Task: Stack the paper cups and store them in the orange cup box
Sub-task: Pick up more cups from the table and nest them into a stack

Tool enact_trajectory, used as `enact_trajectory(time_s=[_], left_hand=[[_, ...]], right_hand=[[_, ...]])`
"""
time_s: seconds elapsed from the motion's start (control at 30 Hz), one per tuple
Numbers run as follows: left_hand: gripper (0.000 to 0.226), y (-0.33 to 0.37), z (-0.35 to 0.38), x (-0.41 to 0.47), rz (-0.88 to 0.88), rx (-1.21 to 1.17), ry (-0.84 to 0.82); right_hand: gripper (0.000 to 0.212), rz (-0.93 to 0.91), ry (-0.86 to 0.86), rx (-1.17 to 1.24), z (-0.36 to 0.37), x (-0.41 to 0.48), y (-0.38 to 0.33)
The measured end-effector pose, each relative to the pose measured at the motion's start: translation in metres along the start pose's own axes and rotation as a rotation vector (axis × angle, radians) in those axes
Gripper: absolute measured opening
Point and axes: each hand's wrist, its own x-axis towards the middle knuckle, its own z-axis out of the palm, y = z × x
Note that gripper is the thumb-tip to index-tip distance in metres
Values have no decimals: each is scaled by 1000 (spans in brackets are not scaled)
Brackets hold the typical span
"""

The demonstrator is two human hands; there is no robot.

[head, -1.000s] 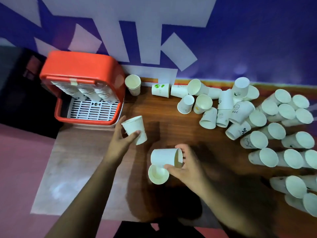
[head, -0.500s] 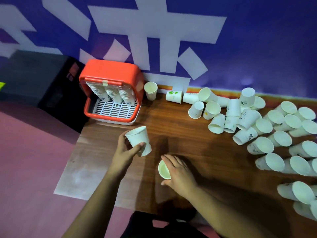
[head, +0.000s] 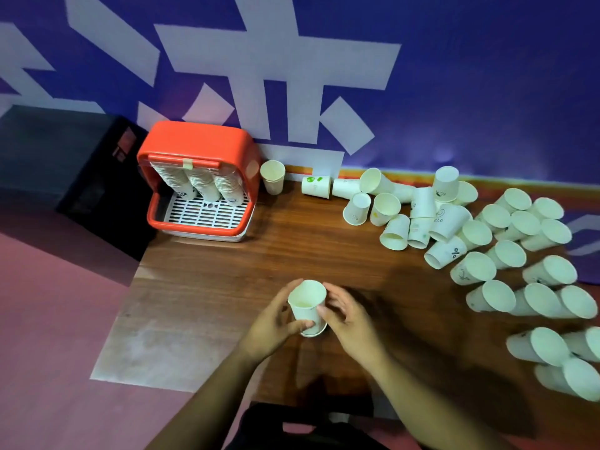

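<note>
A small stack of white paper cups [head: 307, 306] stands upright between both my hands near the table's front. My left hand [head: 272, 323] grips its left side, thumb across the lower cup. My right hand [head: 347, 319] curls round its right side. The orange cup box [head: 198, 151] sits open at the table's back left, with three rows of nested cups [head: 203, 186] leaning over its white grille. Many loose cups [head: 506, 254] lie tipped over on the right half of the table.
One upright cup [head: 272, 175] stands just right of the box, against the purple wall. The wooden table [head: 292, 254] ends at its left edge near the box, with a black cabinet [head: 65, 164] and pink floor beyond.
My two hands came together. The cup from my left hand now sits nested in the cup my right hand held. The camera view pulled back and shifted left.
</note>
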Motion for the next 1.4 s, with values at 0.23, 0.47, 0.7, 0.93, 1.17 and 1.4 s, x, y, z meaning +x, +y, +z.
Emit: enact_trajectory(time_s=[0.23, 0.47, 0.7, 0.93, 1.17, 1.4], left_hand=[[86, -24, -14, 1, 7, 151, -126], [73, -26, -17, 8, -35, 52, -132], [73, -38, -24, 26, -38, 79, -180], [76, -46, -29, 51, -12, 111, -266], [75, -36, -5, 57, -10, 137, -325], [96, -6, -4, 57, -41, 332, -88]], right_hand=[[51, 24, 21, -30, 9, -6, 23], [46, 68, 48, 118, 22, -6, 25], [49, 112, 185, 93, 40, 1, 38], [53, 157, 229, 57, 44, 5, 41], [54, 168, 255, 48, 24, 1, 54], [47, 193, 275, 24, -31, -14, 66]])
